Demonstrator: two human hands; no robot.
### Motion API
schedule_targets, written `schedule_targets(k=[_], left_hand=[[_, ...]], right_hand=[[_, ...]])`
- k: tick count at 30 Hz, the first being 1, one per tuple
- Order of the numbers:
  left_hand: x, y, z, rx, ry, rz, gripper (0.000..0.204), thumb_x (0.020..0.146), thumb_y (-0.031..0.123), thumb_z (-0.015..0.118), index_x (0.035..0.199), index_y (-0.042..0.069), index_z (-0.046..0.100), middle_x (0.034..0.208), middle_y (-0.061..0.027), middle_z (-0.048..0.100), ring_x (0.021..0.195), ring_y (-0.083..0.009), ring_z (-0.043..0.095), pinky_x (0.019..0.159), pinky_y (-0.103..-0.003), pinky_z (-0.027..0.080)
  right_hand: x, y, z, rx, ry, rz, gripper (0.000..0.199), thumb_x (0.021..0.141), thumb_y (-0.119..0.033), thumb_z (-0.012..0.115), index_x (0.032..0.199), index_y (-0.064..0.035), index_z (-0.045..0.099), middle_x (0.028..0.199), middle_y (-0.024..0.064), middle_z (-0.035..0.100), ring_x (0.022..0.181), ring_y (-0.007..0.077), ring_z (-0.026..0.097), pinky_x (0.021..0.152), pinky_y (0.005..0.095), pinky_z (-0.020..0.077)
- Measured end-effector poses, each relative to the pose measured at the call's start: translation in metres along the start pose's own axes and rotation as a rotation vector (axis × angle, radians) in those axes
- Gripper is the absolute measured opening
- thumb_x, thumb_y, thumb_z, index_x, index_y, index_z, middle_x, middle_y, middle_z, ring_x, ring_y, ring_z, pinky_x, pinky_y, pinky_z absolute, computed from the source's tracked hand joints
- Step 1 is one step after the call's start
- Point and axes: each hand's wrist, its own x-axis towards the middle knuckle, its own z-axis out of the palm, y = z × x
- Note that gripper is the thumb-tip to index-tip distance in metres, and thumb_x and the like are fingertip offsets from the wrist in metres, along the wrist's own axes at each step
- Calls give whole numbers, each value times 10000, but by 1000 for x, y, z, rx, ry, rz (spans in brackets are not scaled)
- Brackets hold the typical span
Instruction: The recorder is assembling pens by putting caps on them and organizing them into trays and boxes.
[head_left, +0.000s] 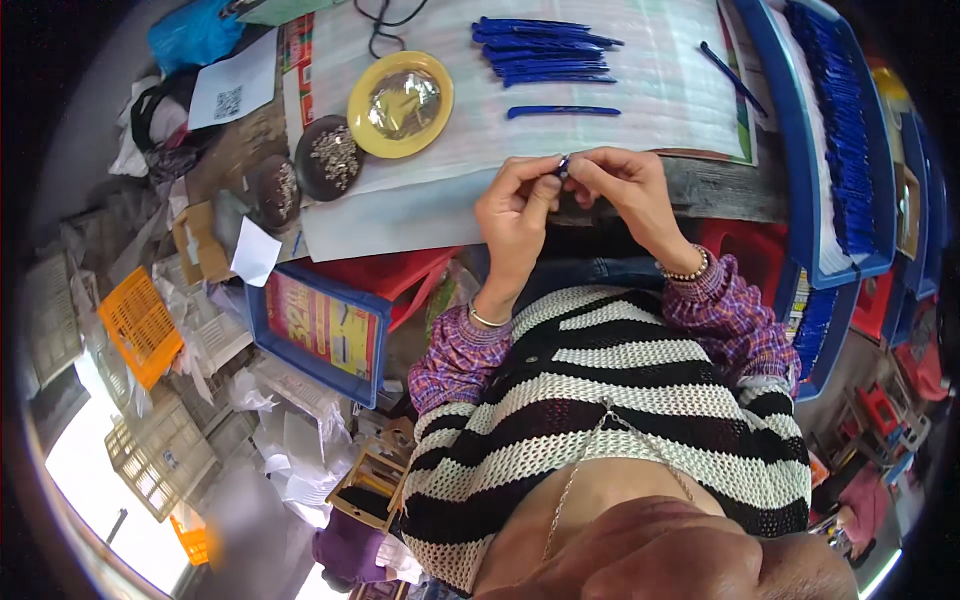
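Note:
My left hand (515,215) and my right hand (625,185) meet at the table's near edge, fingertips pinched together on a small blue pen part (563,166). Its length is hidden by my fingers. Just beyond them a single blue pen (562,111) lies on the paper-covered table (640,80). Farther back is a pile of several blue pens (545,50). To the left stand a yellow bowl (400,103) holding a clear bag and a dark dish (329,156) of small metal parts.
A blue tray (800,150) packed with blue pens runs along the right side, with more trays behind it. Another dark dish (275,190) sits at the left table edge. A blue bin (318,330), an orange crate (140,325) and paper scraps crowd the floor at the left.

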Motion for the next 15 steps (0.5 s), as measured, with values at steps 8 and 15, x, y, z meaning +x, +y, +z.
schedule_targets(k=[8,15], left_hand=[[-1,-3,-1,-13,-8,-46,132,850,14,608,977,2,642,866,-21,578,648,-68,519,565,-181,414],[1,-4,-2,-66,-22,-108,133,850,8,604,977,3,644,830,-12,576,635,-62,515,552,-174,404]], right_hand=[[0,1,-3,42,-42,29,195,900,-141,564,874,33,648,720,40,631,596,70,538,548,198,437],[5,9,-7,-338,-45,-198,118,857,-68,613,891,40,647,707,28,622,625,63,553,550,190,429]])
